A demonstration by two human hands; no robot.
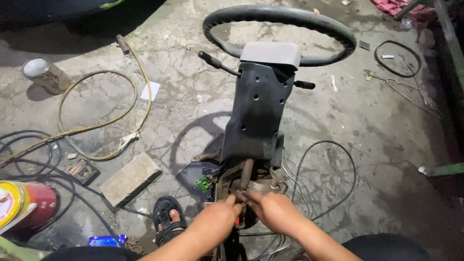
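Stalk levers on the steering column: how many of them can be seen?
2. One lever sticks out to the left of the steering column, just under the steering wheel. The other, shorter lever sticks out to the right. More may be hidden behind the column cover.

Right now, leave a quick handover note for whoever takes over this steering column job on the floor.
Left hand and right hand both grip the rusty lower end of the steering column, fingers on the shaft joint. The column stands tilted on the concrete floor, steering wheel at the far end, green plug loose beside the base. How far the work has got cannot be told; hands are mid-work at the joint.
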